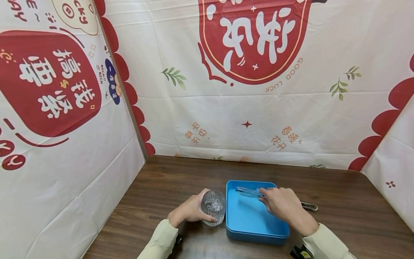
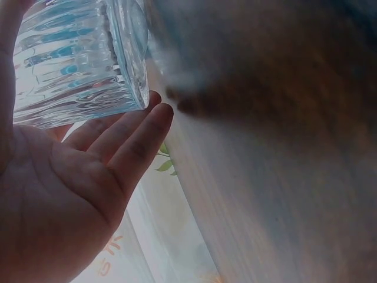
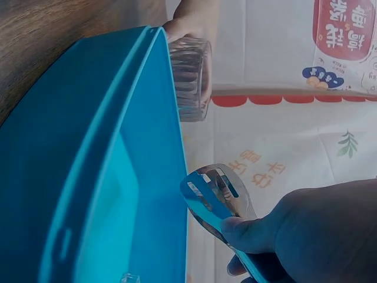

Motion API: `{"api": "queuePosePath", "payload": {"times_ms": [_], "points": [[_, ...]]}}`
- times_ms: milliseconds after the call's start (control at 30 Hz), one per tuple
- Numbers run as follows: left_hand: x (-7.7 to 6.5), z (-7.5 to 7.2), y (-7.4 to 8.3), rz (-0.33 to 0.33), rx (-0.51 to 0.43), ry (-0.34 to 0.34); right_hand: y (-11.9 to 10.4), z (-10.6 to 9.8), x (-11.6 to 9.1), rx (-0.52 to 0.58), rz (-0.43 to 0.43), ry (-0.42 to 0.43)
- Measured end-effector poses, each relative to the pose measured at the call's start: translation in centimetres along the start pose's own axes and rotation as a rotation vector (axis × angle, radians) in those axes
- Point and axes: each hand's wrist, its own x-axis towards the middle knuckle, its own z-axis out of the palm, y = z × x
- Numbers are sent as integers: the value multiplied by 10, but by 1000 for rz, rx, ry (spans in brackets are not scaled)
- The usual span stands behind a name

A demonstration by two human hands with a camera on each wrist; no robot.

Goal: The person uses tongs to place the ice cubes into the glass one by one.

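A ribbed clear glass (image 1: 213,208) stands on the table just left of a blue box (image 1: 249,216). My left hand (image 1: 194,208) holds the glass from its left side, thumb at the front and fingers behind. Clear pieces show inside the glass. In my right hand (image 1: 281,203) I grip shiny metal tongs (image 3: 215,191), their slotted heads pointing left over the box's far part. The handle end of the tongs sticks out behind that hand. A small clear piece (image 3: 131,277) shows inside the box in the right wrist view.
The brown wooden table (image 1: 168,176) ends at a white printed cloth (image 1: 181,118) hanging at the back, with more cloth on both sides. The box's raised walls lie between the tongs and the glass.
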Motion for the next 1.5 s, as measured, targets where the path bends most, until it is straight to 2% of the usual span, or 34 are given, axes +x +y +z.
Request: {"api": "queuePosePath", "payload": {"times_ms": [800, 933, 1167, 1500], "points": [[0, 0, 1, -1, -8, 3, -11, -19, 3, -5, -81, 175], [0, 0, 1, -14, -8, -1, -13, -20, 3, -2, -82, 183], [-1, 1, 1, 2, 23, 16, -18, -23, 5, -1, -97, 194], [-1, 0, 2, 5, 13, 15, -27, -27, 7, 0, -115, 187]]}}
